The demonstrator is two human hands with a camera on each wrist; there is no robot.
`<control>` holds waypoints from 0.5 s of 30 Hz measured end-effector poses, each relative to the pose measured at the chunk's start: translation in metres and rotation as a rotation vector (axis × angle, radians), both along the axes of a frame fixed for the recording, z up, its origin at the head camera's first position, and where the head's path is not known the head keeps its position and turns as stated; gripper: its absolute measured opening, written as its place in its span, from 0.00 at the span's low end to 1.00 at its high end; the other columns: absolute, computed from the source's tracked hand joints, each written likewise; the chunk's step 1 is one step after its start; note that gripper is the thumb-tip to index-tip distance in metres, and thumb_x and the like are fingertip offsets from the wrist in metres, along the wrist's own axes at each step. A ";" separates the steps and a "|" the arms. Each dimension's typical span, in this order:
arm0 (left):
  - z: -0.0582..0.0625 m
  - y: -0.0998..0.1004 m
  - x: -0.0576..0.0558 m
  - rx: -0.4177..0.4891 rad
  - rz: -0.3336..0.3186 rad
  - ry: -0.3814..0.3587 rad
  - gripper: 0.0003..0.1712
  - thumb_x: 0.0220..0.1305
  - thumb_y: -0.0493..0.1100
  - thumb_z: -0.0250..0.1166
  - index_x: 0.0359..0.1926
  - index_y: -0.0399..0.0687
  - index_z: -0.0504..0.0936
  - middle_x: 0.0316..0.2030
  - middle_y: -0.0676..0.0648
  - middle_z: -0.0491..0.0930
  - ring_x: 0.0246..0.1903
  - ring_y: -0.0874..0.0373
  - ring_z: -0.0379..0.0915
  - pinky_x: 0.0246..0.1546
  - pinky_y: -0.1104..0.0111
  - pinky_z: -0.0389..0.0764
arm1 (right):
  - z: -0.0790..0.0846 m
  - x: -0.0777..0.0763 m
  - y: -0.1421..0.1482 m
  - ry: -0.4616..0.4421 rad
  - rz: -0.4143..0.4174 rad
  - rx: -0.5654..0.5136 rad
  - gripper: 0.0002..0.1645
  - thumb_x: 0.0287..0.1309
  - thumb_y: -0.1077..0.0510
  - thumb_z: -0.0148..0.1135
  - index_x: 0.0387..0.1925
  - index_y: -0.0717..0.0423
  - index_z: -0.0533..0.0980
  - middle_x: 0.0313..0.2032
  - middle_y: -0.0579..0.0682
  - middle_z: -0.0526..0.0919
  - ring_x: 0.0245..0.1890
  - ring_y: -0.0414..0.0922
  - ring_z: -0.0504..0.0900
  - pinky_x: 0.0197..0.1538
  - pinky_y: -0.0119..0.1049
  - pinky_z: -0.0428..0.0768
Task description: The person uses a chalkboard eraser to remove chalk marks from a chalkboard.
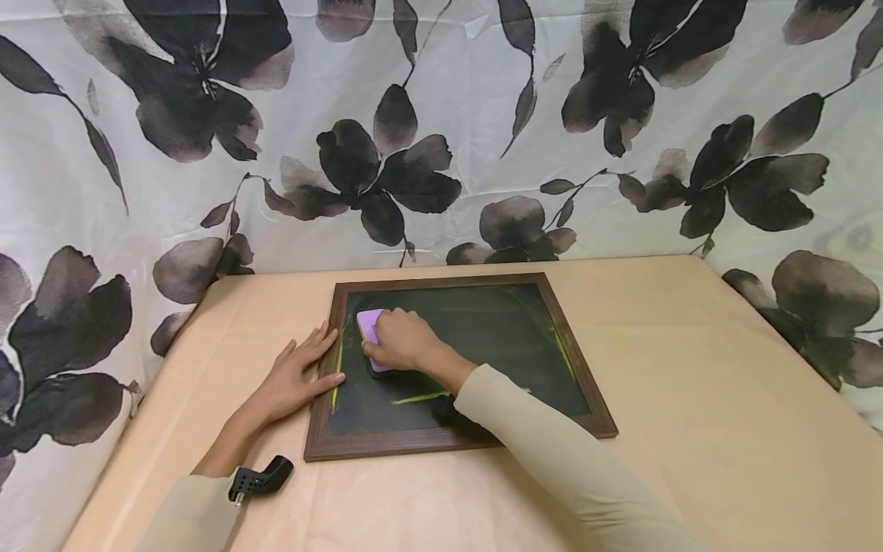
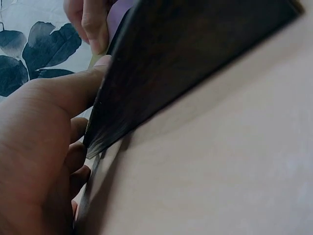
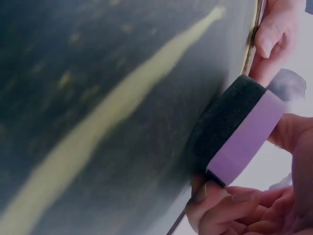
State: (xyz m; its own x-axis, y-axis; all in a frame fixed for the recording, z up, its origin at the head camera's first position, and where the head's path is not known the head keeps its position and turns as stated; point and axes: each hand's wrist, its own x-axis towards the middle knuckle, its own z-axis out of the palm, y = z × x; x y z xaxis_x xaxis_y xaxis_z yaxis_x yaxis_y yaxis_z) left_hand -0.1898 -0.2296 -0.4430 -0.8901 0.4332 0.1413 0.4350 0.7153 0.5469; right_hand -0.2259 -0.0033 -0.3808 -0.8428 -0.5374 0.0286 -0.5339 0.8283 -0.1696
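Note:
A chalkboard point(image 1: 483, 330) in a brown wooden frame point(image 1: 579, 360) lies on the table. My right hand point(image 1: 405, 341) grips a purple eraser point(image 1: 368, 323) with a dark felt underside, down on the board near its left side. In the right wrist view, thumb and fingers hold the eraser point(image 3: 250, 137) from both ends. The left hand point(image 1: 293, 381) rests on the frame's left edge with fingers spread and fairly straight. A thick yellow chalk line point(image 1: 419, 398) runs across the lower part, and thinner yellow streaks follow the left and right edges.
A beige cloth covers the table point(image 1: 697, 429) around the board. Behind and at the sides hangs a white curtain point(image 1: 483, 100) with dark flowers. A black device point(image 1: 262, 479) is strapped to the left wrist.

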 end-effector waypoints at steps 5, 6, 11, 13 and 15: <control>-0.001 0.000 -0.001 0.006 -0.007 0.000 0.47 0.63 0.58 0.63 0.73 0.41 0.55 0.73 0.38 0.46 0.71 0.40 0.40 0.67 0.42 0.35 | 0.002 0.002 -0.003 -0.011 0.008 0.007 0.22 0.61 0.41 0.57 0.32 0.57 0.77 0.23 0.45 0.75 0.21 0.40 0.74 0.23 0.33 0.74; -0.001 0.000 -0.001 0.007 -0.007 0.001 0.47 0.62 0.58 0.63 0.73 0.41 0.55 0.73 0.38 0.46 0.71 0.40 0.40 0.67 0.42 0.35 | 0.002 0.002 -0.003 -0.017 0.008 0.004 0.23 0.61 0.41 0.57 0.34 0.58 0.77 0.23 0.46 0.75 0.20 0.40 0.74 0.22 0.32 0.74; -0.001 -0.001 0.000 0.015 -0.006 0.022 0.47 0.62 0.58 0.64 0.73 0.41 0.56 0.73 0.38 0.47 0.71 0.40 0.41 0.66 0.41 0.36 | 0.003 0.004 -0.001 -0.049 0.033 0.015 0.31 0.59 0.37 0.59 0.46 0.61 0.76 0.25 0.46 0.76 0.21 0.40 0.75 0.23 0.33 0.74; -0.001 -0.001 0.001 0.015 -0.008 0.024 0.47 0.62 0.58 0.64 0.73 0.41 0.56 0.73 0.38 0.47 0.71 0.40 0.41 0.66 0.41 0.36 | 0.005 0.004 0.001 -0.055 0.067 0.043 0.32 0.58 0.36 0.60 0.49 0.59 0.75 0.26 0.45 0.76 0.23 0.39 0.74 0.24 0.33 0.73; -0.001 -0.001 0.001 0.013 -0.008 0.023 0.47 0.62 0.58 0.64 0.73 0.41 0.56 0.73 0.38 0.47 0.71 0.40 0.41 0.66 0.41 0.36 | 0.008 0.004 0.004 -0.052 0.112 0.086 0.32 0.57 0.35 0.61 0.49 0.56 0.75 0.27 0.44 0.76 0.24 0.38 0.74 0.24 0.32 0.73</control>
